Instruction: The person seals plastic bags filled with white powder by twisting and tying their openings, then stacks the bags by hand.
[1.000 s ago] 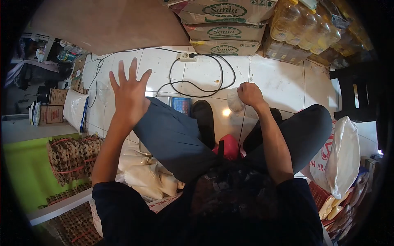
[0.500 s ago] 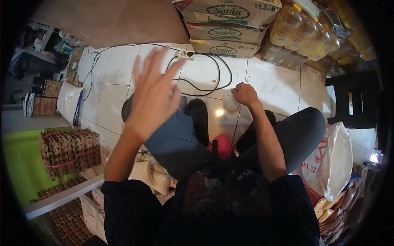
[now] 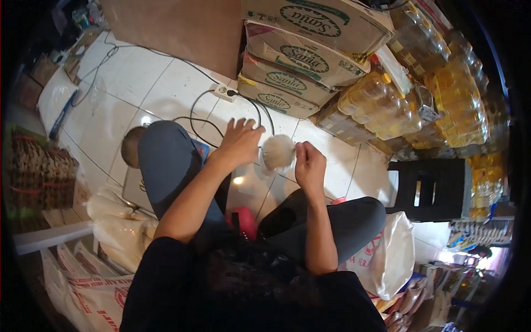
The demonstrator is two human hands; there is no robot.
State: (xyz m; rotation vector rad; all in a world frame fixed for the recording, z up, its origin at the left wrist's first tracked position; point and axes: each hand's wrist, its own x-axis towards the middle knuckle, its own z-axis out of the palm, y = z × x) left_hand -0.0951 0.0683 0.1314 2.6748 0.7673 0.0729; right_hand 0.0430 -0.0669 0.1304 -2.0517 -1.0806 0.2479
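A small clear plastic bag with pale contents [image 3: 277,153] hangs between my hands above the tiled floor. My right hand [image 3: 309,165] is closed in a pinch on the bag's right edge. To the bag's left is my left hand [image 3: 241,141], palm down, its fingers apart and slightly bent, with nothing visible in them. Below the bag, a pink object with a black strap [image 3: 243,222] lies between my legs.
Stacked cartons [image 3: 285,78] and bottles of yellow oil [image 3: 376,105] stand ahead and right. A power strip [image 3: 224,92] with black cable lies on the floor. A black stool [image 3: 428,189] stands right, near a white sack [image 3: 394,257]. Filled bags [image 3: 119,224] lie left.
My left hand has moved right and down, beside the bag. My right hand has shifted left and lower with the bag. The view has turned toward the right.
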